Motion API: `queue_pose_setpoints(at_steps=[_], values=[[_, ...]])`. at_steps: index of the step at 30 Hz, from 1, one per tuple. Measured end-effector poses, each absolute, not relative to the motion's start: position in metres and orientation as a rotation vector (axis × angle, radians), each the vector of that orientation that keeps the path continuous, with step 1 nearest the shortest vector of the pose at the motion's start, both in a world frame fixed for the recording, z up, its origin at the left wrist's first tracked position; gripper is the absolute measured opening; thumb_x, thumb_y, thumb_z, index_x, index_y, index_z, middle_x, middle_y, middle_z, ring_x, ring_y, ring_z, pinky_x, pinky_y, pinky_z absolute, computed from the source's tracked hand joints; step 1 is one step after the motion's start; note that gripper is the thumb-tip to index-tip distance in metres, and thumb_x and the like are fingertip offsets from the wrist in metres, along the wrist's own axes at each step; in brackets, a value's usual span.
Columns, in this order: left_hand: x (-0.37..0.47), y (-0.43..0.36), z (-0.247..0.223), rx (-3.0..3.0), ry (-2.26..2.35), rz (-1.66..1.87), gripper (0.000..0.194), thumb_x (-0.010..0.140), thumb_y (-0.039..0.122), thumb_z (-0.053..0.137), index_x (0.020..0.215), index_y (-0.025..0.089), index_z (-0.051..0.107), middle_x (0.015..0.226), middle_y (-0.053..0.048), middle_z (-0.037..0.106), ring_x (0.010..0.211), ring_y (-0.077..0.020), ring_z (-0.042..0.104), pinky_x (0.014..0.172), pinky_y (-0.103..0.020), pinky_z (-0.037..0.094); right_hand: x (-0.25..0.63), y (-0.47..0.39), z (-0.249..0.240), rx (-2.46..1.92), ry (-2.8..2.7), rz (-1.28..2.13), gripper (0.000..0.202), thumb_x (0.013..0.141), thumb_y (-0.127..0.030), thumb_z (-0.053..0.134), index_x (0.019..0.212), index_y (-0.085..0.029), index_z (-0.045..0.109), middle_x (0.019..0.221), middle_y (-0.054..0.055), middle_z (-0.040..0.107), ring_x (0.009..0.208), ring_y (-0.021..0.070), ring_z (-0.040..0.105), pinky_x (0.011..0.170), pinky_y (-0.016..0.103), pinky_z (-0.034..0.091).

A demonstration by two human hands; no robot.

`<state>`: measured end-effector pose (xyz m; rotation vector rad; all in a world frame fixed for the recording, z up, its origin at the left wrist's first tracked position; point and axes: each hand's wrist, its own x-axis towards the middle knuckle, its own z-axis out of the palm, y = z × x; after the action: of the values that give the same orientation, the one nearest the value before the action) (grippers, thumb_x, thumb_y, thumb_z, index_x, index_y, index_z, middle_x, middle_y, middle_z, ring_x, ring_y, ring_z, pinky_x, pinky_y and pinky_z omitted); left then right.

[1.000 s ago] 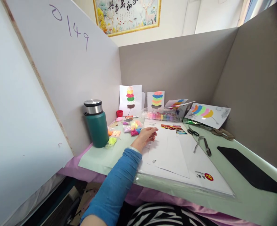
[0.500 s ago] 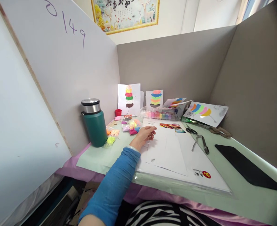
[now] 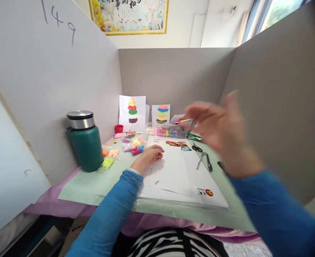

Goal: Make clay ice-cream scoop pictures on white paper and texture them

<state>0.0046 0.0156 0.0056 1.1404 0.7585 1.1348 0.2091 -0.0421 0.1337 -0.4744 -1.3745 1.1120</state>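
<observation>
My left hand (image 3: 150,156) rests at the left edge of a blank white sheet (image 3: 170,171), fingers loosely bent with small gaps and no object visible in them. The sheet lies on a larger white pad (image 3: 205,178) with a red round logo near its lower corner. Raised above the right side of the table is my right hand (image 3: 221,132), smeared by motion. Its thumb stands apart from the fingers, and I see nothing held. Below and left of it lie scissors (image 3: 197,147) and a dark-handled metal tool (image 3: 209,163).
A green bottle (image 3: 87,146) stands at the left. Small bags of coloured clay (image 3: 136,145) and a red cup (image 3: 119,129) sit nearby. Behind the pad are a clear case of colours (image 3: 168,131) and propped drawings (image 3: 132,113). Grey partitions (image 3: 173,75) enclose the table.
My right hand has come into view from the right, raised over the table. The head view has turned right, shifting the scene leftward. My left hand stays by the sheet.
</observation>
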Motion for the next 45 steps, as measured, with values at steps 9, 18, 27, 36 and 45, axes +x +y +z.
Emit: queue_pose_setpoints(at_steps=[9,18,27,36,45], values=[[0.004,0.012,0.007,1.238,0.850,1.013,0.032,0.062,0.027,0.080,0.088,0.013,0.070,0.073,-0.003,0.062,0.054,-0.0062,0.051,0.044,-0.018,0.032,0.178,0.014,-0.001,-0.301,-0.902,1.659,0.052,0.079,-0.068,0.056,0.060,-0.020,0.066,0.064,0.003,0.067,0.066,0.0166,0.062,0.086,0.044,0.052],[0.004,0.006,0.015,1.309,0.818,1.014,0.022,0.061,0.024,0.077,0.081,0.013,0.074,0.075,-0.006,0.065,0.057,-0.0070,0.048,0.044,-0.019,0.026,0.177,0.006,0.001,-0.308,-1.040,1.520,0.057,0.084,-0.068,0.047,0.056,-0.022,0.065,0.061,0.002,0.064,0.064,0.0158,0.059,0.088,0.037,0.048],[0.006,0.016,0.002,1.547,1.064,1.127,0.012,0.068,0.026,0.069,0.075,0.016,0.067,0.057,0.001,0.056,0.049,-0.0082,0.044,0.045,-0.020,0.027,0.173,-0.004,0.000,-0.431,-1.504,1.178,0.061,0.088,-0.067,0.040,0.059,-0.021,0.069,0.063,0.005,0.064,0.073,0.0199,0.061,0.090,0.037,0.044],[0.012,0.021,0.002,1.736,1.388,1.320,0.011,0.059,0.006,0.067,0.058,0.017,0.065,0.058,0.001,0.057,0.059,-0.0123,0.048,0.055,-0.022,0.034,0.169,-0.009,-0.009,-0.548,-1.879,0.754,0.052,0.093,-0.053,0.042,0.060,-0.022,0.067,0.066,0.003,0.064,0.071,0.0179,0.059,0.088,0.035,0.043],[0.009,0.017,0.011,0.862,0.593,1.073,0.025,0.092,0.025,0.050,0.081,0.009,0.065,0.073,-0.009,0.062,0.076,-0.0177,0.064,0.078,-0.031,0.052,0.176,0.012,-0.016,-0.978,-1.826,0.048,0.035,0.095,-0.039,0.041,0.101,-0.018,0.068,0.107,0.010,0.068,0.105,0.0238,0.056,0.095,0.040,0.040]])
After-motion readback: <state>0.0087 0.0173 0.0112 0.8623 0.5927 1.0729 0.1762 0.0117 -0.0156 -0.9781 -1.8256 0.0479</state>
